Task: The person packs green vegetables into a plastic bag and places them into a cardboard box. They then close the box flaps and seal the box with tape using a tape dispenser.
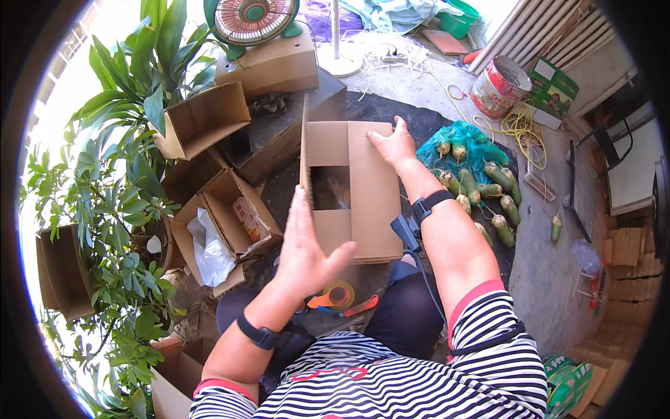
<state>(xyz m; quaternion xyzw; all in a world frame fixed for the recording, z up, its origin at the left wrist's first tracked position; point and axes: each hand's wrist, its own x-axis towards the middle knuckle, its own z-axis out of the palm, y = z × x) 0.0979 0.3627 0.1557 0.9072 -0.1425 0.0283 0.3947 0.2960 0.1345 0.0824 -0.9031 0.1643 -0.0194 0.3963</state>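
Observation:
A brown cardboard box (pixel 374 194) stands before me with its right long flap folded inward and its left long flap (pixel 305 152) upright. Two short flaps lie folded in, and through the gap between them something greenish shows dimly. My left hand (pixel 309 251) is flat against the outside of the upright flap, thumb spread. My right hand (pixel 393 141) rests at the box's far right corner, thumb on the folded flap and fingers over the edge. Below the box lie an orange tape dispenser with a roll of tape (pixel 337 296) and a red-handled tool (pixel 361 305).
Green radishes (pixel 469 186) and a blue-green plastic net bag (pixel 466 137) lie right of the box. Open cardboard boxes (pixel 209 123) and leafy plants (pixel 125 214) stand left. Beyond are a fan (pixel 255 15), a paint bucket (pixel 500 86) and yellow rope (pixel 526 133).

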